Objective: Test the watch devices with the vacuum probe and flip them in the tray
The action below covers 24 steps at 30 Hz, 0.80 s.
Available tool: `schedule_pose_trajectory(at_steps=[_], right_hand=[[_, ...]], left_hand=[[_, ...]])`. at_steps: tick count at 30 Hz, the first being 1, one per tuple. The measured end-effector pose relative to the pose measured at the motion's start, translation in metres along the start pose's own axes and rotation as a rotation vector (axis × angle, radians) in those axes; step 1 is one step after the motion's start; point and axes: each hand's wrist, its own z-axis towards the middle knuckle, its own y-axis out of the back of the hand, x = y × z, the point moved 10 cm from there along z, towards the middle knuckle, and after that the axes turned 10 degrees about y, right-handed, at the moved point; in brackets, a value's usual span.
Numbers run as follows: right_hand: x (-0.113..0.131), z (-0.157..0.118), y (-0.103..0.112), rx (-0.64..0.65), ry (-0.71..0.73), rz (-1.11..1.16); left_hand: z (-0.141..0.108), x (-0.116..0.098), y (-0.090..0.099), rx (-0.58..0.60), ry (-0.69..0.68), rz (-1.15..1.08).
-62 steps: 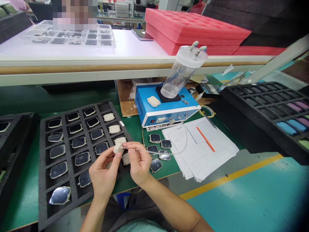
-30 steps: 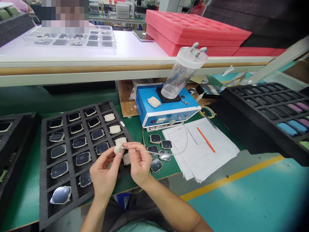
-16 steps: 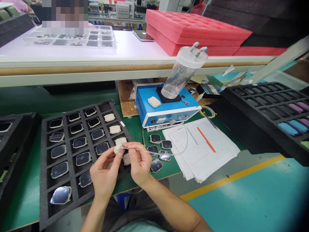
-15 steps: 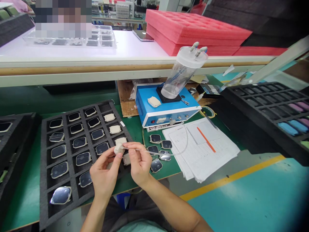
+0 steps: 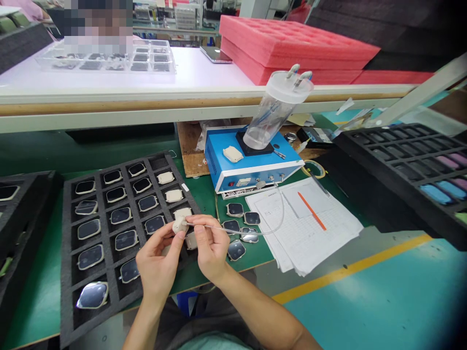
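Between thumb and fingers, my left hand [image 5: 160,262] grips a small cream watch case [image 5: 179,224] above the right edge of a black foam tray [image 5: 113,291]. My right hand [image 5: 211,248] pinches a thin clear tube [image 5: 255,233], whose tip meets the case's side. From there the tube curves back to the front of a blue machine box [image 5: 251,165]. The tray's compartments carry several watch cases with dark screens [image 5: 126,239] and several cream ones [image 5: 174,195]. My fingers cover part of the held case.
Several loose watch faces [image 5: 235,249] lie right of my hands. Papers [image 5: 310,218] with an orange strip [image 5: 312,210] are beyond. A clear cylinder [image 5: 270,112] stands on the box, beside another cream case [image 5: 232,154]. Red foam [image 5: 292,46] sits on the shelf; a person is behind it.
My hands, the case and the tube stay in practically the same place. The person across the shelf has shifted slightly.
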Motion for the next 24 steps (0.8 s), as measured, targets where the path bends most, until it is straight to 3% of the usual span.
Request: schedule_pose_trajectory(at_steps=[24], right_hand=[[0.0012,0.0006,0.0003,-0.006,0.009,-0.033]], left_hand=[[0.0005,-0.0016,0.0003,0.005,-0.028,0.020]])
